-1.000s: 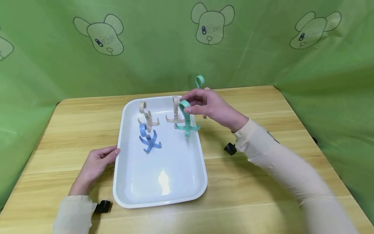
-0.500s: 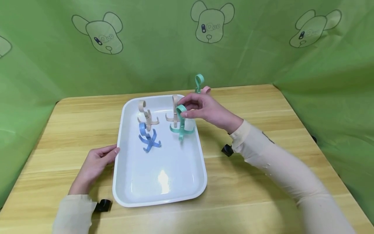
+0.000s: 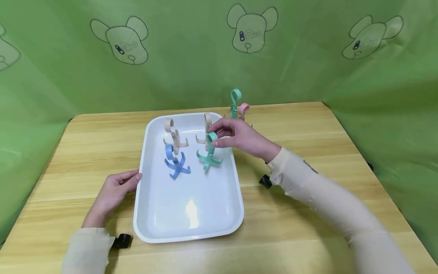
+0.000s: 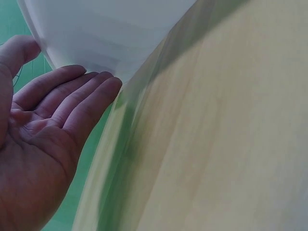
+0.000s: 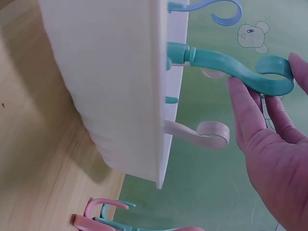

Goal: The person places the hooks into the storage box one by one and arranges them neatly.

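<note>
The right hand (image 3: pixel 241 136) pinches the green four-pronged hook (image 5: pixel 219 62) by its curled top, inside the white tray (image 3: pixel 178 205) that the left hand (image 3: pixel 114 190) holds — drifting sideways could snag the neighbouring beige hook (image 5: pixel 195 136) and topple it.

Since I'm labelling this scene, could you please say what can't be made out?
Head: part of the right beige curled plastic hook, behind the right hand.
Left wrist: inside of the white rectangular tray, behind its wall.
Right wrist: pink curved plastic hook, cut off by bottom edge.
</note>
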{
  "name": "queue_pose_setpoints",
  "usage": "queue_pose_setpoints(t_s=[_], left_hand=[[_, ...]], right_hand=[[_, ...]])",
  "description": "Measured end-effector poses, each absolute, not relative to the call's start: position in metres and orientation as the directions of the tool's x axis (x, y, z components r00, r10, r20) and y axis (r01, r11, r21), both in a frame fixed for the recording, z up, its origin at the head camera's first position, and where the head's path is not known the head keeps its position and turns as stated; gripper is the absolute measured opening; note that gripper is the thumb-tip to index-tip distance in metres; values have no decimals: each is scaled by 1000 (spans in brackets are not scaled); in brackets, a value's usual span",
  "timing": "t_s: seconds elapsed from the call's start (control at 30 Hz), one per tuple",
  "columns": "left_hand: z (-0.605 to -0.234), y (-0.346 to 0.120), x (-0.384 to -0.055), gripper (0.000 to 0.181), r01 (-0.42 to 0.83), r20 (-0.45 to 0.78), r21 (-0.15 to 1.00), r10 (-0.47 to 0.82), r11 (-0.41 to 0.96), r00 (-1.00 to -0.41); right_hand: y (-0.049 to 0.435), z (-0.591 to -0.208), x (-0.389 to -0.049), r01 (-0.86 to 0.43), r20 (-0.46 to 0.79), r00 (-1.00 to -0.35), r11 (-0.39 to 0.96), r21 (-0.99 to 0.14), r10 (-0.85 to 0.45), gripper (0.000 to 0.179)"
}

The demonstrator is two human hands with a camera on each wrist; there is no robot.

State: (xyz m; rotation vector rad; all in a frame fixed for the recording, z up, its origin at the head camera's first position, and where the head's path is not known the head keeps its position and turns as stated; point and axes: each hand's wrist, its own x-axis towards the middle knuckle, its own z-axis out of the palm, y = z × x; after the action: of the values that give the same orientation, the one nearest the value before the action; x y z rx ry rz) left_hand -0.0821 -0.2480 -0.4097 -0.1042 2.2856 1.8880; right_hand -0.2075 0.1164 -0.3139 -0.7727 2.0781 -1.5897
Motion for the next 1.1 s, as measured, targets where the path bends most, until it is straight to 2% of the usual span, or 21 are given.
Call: queue_pose_setpoints(t_s=[0.67, 1.1], left_hand=[[-414, -248, -83, 49, -158, -174, 966, 61, 204, -983], [-412, -248, -84, 49, -154, -171, 966, 62, 209, -983]], right_hand=[[116, -335, -209, -180, -35, -783, 279, -943, -620, 34], [118, -341, -212, -160, -38, -796, 271, -949, -604, 46]])
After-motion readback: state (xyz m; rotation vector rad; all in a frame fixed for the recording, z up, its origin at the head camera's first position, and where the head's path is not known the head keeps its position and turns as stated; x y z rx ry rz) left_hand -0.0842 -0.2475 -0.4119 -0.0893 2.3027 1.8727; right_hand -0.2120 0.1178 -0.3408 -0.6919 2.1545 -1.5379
